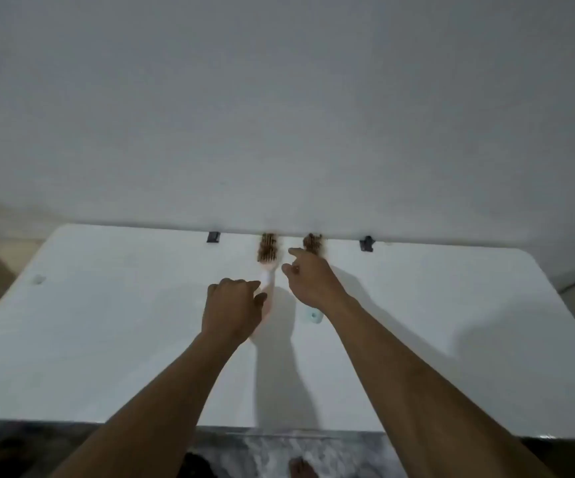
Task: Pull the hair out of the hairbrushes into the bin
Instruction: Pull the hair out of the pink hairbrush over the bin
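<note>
— Holding what, the left hand (232, 307)?
— Its fingers (244, 288) curl round the white brush (267, 267) handle. The hairy end lies past them on the bench (106, 339).
— And the right hand (310, 277)?
— Fingers (296, 251) loosely spread, holding nothing. Another brush (312, 243) lies just past them, by the wall (279, 115).

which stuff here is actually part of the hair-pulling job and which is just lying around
Part of the job:
- left hairbrush, brown hair in its bristles, left hand on its white handle
- right hairbrush, also full of hair, right hand reaching over it

Just lying about:
- two dark clips at the table's far edge
- pale fittings on the white table

No bin is in view.
</note>
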Action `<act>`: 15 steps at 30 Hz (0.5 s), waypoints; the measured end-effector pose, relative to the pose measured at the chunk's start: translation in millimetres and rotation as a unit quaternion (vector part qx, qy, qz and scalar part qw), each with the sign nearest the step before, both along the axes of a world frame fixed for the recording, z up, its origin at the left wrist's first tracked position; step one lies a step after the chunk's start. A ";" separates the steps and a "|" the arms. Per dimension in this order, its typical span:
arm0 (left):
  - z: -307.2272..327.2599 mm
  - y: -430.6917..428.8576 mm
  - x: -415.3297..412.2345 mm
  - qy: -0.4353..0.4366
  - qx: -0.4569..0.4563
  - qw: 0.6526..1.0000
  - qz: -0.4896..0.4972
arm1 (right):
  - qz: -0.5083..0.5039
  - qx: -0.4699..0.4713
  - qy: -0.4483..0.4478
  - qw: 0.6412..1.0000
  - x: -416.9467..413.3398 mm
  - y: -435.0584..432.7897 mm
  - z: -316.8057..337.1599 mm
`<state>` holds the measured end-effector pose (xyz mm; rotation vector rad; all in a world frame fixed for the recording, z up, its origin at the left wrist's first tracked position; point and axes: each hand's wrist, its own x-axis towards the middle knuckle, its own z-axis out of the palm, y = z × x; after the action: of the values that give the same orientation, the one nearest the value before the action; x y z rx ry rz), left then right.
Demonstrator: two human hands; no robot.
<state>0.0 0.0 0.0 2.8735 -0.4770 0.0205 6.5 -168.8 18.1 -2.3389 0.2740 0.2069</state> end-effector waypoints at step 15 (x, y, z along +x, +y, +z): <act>-30.9 -31.3 11.1 0.249 -0.211 0.925 0.193 | -0.029 0.058 0.088 0.994 48.7 13.8 -46.3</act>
<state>11.1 -31.3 -30.9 2.3700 0.1777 -0.4684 55.1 -155.0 -28.2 -2.1962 0.4063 0.3917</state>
